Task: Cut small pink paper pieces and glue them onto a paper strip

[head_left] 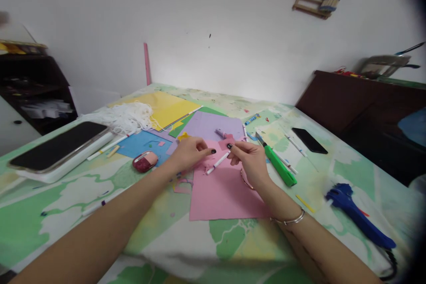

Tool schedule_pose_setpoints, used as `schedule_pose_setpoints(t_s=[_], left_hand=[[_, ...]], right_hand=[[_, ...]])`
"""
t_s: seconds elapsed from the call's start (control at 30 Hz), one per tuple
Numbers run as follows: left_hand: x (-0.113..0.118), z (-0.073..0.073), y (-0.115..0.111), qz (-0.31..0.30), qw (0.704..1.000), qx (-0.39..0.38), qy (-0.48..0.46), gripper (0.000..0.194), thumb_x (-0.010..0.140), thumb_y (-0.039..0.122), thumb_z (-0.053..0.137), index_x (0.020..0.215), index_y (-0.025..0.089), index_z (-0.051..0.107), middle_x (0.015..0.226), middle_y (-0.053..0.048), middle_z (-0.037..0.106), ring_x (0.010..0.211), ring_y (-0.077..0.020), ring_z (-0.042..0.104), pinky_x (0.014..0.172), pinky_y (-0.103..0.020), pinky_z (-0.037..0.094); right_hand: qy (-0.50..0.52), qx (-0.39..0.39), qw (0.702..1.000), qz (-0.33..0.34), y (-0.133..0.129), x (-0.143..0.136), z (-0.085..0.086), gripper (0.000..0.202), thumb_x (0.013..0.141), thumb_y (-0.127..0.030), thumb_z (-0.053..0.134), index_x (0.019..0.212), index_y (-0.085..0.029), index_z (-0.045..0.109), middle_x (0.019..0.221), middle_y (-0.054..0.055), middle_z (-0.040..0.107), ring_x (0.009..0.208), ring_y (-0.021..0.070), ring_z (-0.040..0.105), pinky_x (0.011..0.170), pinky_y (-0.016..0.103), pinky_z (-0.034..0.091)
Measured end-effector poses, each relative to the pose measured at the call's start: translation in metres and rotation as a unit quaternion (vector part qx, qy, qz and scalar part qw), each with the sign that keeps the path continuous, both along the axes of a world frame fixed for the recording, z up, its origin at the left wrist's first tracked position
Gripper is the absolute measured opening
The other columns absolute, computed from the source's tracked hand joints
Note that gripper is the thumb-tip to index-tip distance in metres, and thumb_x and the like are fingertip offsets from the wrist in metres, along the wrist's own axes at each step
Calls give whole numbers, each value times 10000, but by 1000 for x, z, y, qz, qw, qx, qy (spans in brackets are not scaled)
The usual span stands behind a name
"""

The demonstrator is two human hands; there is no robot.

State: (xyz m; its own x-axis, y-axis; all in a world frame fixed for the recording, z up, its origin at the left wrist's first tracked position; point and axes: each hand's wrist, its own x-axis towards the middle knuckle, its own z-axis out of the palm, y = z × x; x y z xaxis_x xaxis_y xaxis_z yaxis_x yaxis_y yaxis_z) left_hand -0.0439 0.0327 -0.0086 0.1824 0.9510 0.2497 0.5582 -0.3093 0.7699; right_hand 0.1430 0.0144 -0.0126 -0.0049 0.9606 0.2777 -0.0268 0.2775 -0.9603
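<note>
One left hand [190, 153], fingers parted, seemingly empty, is at ten o'clock of the pink sheet [219, 199]. A white stick [218, 163] lies towards eleven; the small pink scrap [226, 142] at twelve is pinched by the right hand [251, 159] at two: apparently delicate paper handling, calling for steady fingertips

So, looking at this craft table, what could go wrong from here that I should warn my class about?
The green craft knife lies beside the right hand with its blade showing, so a careless reach could mean a cut. The blue glue gun rests directly on the tablecloth; if hot, it might burn skin or mark the cloth, though heat can't be seen. Its cord could also snag and drag it.
</note>
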Motion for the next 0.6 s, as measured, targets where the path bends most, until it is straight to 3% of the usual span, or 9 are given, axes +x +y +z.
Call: schedule_pose_setpoints(t_s=[0.1,0.17,0.27,0.33,0.4,0.5,0.6], left_hand=[[-2,2,1,81,986,145,32,292,675,437,685,763,163,633,742,-60,613,734,-200,549,680,-292,408],[0,6,-3,78,979,188,13,258,733,417,639,773,162,626,825,-78,618,839,-216,546,791,-323,400],[7,11,-12,-16,989,86,-119,267,787,418,583,764,157,630,792,-66,639,812,-193,575,790,-315,428],[11,13,-16,-76,969,-25,-235,275,750,410,632,811,143,633,777,-58,651,764,-173,596,740,-300,461],[13,12,-17,-91,941,-84,-314,290,682,366,709,835,133,629,779,-49,659,739,-157,606,713,-288,477],[12,11,-16,-84,931,-87,-343,264,646,308,743,798,128,624,769,-41,665,706,-139,610,706,-279,483],[9,11,-16,-93,937,-94,-323,262,660,264,735,847,142,598,711,-28,673,674,-138,619,684,-275,482]], right_hand=[[10,20,999,-34,-2,0,2,152,702,-294,683,765,-161,723,663,42,700,569,156,651,573,284,532],[-20,72,995,-60,-3,-1,0,164,725,-281,665,843,-188,732,782,50,728,684,192,688,676,335,558],[-148,183,965,-112,-5,-2,-6,185,767,-254,621,917,-245,728,919,36,728,828,217,690,803,376,544],[-235,239,934,-119,-6,-2,-11,214,792,-241,590,961,-273,717,964,22,718,887,219,680,821,369,539],[-280,265,917,-102,-8,-3,-13,253,815,-238,564,1027,-288,693,1005,13,706,910,214,675,806,356,545],[-272,264,922,-76,-10,-3,-12,276,828,-227,552,1066,-295,674,1024,3,701,926,206,669,817,354,538],[-193,209,958,-35,-10,-3,-5,208,804,-223,595,967,-284,710,948,4,723,871,199,676,795,348,538]])
